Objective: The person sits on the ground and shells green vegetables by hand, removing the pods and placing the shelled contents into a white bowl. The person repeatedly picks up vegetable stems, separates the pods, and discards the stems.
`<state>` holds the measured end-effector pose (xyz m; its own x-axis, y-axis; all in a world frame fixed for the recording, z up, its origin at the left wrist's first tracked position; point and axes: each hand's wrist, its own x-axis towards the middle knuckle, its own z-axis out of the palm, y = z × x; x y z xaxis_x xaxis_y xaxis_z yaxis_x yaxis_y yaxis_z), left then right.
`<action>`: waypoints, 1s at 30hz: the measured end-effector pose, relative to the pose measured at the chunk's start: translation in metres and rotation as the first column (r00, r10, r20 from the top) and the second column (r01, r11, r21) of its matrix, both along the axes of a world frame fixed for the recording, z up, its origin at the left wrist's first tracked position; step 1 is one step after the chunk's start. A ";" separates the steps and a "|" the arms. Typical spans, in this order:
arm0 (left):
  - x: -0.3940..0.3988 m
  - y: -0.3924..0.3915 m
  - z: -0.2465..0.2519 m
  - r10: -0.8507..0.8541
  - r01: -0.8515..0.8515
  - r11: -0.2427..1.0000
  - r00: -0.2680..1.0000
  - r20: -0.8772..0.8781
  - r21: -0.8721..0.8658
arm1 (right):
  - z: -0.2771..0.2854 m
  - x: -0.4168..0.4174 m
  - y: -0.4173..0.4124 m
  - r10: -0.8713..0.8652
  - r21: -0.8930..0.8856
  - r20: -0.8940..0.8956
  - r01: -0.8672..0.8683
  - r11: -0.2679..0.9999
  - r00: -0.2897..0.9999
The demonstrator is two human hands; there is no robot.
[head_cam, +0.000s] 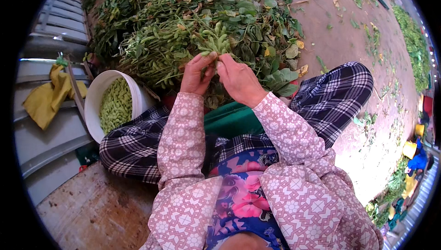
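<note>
A cluster of green soybean pods (pixel 217 42) on a stem is between my two hands, above a large heap of cut soybean plants (pixel 155 40). My left hand (pixel 200 72) has its thumb and fingertips pinched at the base of the cluster. Beside it, my right hand (pixel 239 77) is closed around the stem, its fingertips nearly touching the left ones. Hidden behind the fingers is the exact point of the grip. By my left knee leans a white plastic bucket (pixel 90 107) partly filled with picked green pods (pixel 116 105).
Corrugated metal sheeting (pixel 51 112) runs along the left, with a yellow cloth (pixel 51 95) hung there. Green fabric (pixel 232 121) lies between my crossed legs. Loose leaves are scattered over the floor (pixel 330 40) at right. Another green pile (pixel 411 43) and other people's belongings sit farther right.
</note>
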<state>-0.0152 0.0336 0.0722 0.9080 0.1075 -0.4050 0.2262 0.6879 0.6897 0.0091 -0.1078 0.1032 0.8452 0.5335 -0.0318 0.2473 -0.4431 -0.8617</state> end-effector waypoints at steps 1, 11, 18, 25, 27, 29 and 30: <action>0.000 0.000 -0.001 -0.008 0.008 1.000 1.000 -0.007 0.006 | -0.002 0.000 0.000 0.003 0.013 -0.008 -0.003 1.000 1.000; -0.006 0.002 -0.006 -0.064 0.061 0.991 0.998 -0.019 -0.115 | -0.011 0.012 -0.011 0.228 0.386 -0.840 0.247 0.889 0.493; -0.004 -0.015 0.000 0.006 0.010 0.981 0.997 -0.081 0.194 | -0.022 0.010 -0.010 0.254 0.422 -0.858 0.331 0.844 0.446; -0.006 -0.007 -0.007 0.053 -0.053 0.998 0.998 -0.014 0.036 | -0.034 0.031 -0.023 0.311 0.469 -0.854 0.356 0.809 0.418; -0.005 -0.007 -0.008 0.046 -0.045 0.998 0.998 -0.031 0.042 | -0.052 0.050 -0.025 0.085 0.371 -0.852 0.481 0.794 0.516; -0.002 -0.009 -0.005 0.039 -0.036 0.999 0.997 -0.060 0.036 | -0.060 0.063 -0.025 -0.004 0.319 -0.847 0.515 0.796 0.532; -0.003 -0.008 -0.006 0.056 -0.054 0.998 0.996 -0.063 0.033 | -0.057 0.064 -0.020 -0.009 0.297 -0.843 0.479 0.826 0.538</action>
